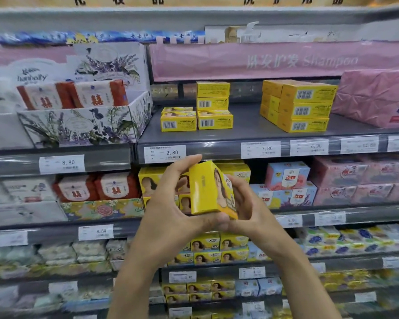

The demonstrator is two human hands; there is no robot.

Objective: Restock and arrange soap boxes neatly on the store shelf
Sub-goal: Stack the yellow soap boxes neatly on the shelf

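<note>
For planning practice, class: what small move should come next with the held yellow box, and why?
Probably lift the yellow box, held by left hand and right hand, onto the lower stack on the shelf above: it stands shorter than the neighbouring stack.

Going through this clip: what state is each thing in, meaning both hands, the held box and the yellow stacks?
Yellow box, held on end, not yet shelved.
Left hand, gripping its left side.
Right hand, gripping its right side.
Left stacks, uneven heights, barcodes forward.
Right stack, three high, turned askew.

Yellow soap box (211, 188), pink shelf banner (274, 61).
</note>
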